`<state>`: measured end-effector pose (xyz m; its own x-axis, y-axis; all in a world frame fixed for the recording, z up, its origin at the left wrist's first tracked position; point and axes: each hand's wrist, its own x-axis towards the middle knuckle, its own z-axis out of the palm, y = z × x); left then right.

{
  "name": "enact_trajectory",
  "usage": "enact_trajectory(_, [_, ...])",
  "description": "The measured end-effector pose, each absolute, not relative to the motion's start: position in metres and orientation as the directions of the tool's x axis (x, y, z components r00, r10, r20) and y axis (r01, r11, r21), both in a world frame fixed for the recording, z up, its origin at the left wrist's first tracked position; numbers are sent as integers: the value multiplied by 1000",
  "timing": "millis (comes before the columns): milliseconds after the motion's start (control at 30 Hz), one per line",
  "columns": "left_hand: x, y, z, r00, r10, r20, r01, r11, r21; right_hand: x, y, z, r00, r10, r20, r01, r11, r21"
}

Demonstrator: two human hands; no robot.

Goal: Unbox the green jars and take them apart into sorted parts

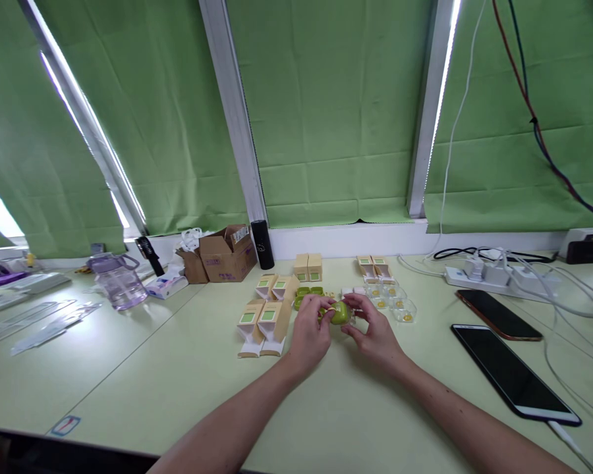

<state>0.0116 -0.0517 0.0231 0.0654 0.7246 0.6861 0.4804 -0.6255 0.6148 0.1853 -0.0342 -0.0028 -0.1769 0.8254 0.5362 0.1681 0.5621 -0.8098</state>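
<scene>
Near the middle of the table, my left hand [312,331] grips a small, glossy green case [340,313] from its left side. The fingers of my right hand [374,329] are closed on the right side of the same case, where something clear shows at its edge. Behind my left hand lie several green pieces [304,293]. Clear round containers [389,299] with yellow bits inside stand just beyond my right hand. Open cardboard boxes [275,319] with green labels are to the left of my left hand.
More small boxes [308,265] stand behind, with others [374,268] at back right. Two phones [516,372] and a power strip [499,280] with cables occupy the right. A purple bottle [118,283], a carton [227,253] and a black cylinder [262,245] stand left.
</scene>
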Motion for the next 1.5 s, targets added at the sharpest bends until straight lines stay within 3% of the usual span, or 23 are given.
enact_trajectory(300, [8, -50, 26, -97, 763, 639, 357, -573, 738, 191, -30, -5, -168, 820, 547, 196, 571, -797])
enact_trajectory(433, [3, -42, 28, -232, 800, 554, 189, -522, 832, 193, -32, -3, -185, 787, 589, 247, 617, -747])
enact_trajectory(567, [1, -35, 31, -295, 844, 447, 20, -462, 886, 195, -36, 3, -227, 719, 656, 346, 690, -636])
enact_trajectory(733, [1, -33, 30, -304, 876, 375, -61, -410, 910, 203, -38, 14, -241, 593, 768, 489, 758, -431])
enact_trajectory(933, [1, -32, 27, -297, 895, 332, -104, -376, 921, 234, -29, 37, -130, 567, 814, 733, 608, -306])
enact_trajectory(1233, [3, -32, 26, -296, 896, 331, -104, -374, 921, 265, -16, 53, -260, 787, 559, 943, 331, -27])
enact_trajectory(1500, [3, -32, 25, -263, 912, 316, -117, -355, 927, 258, -17, 49, -274, 873, 403, 960, 275, 57])
